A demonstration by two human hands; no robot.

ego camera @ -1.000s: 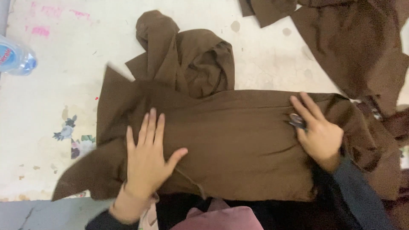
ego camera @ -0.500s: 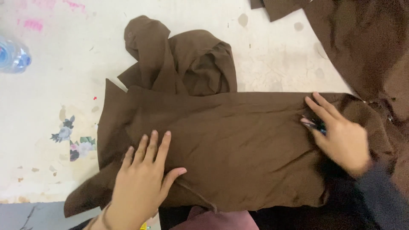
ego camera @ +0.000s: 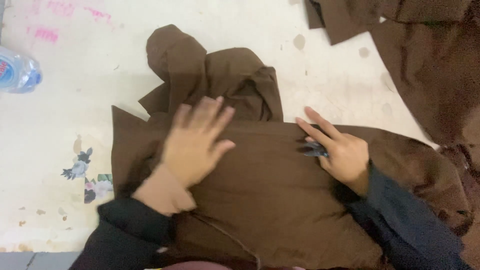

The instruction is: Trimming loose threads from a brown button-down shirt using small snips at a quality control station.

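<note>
left hand [ego camera: 197, 142]: I slid it up the brown cloth [ego camera: 280, 200]; blurred
right hand [ego camera: 340, 152]: moved leftward, toward centre

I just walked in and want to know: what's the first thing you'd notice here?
A big brown cloth spread over the middle of a pale, stained table, with both hands pressed flat on it: the left hand blurred, the right hand with a small dark thing under its fingers. A clear plastic bottle lies at the far left edge.
</note>
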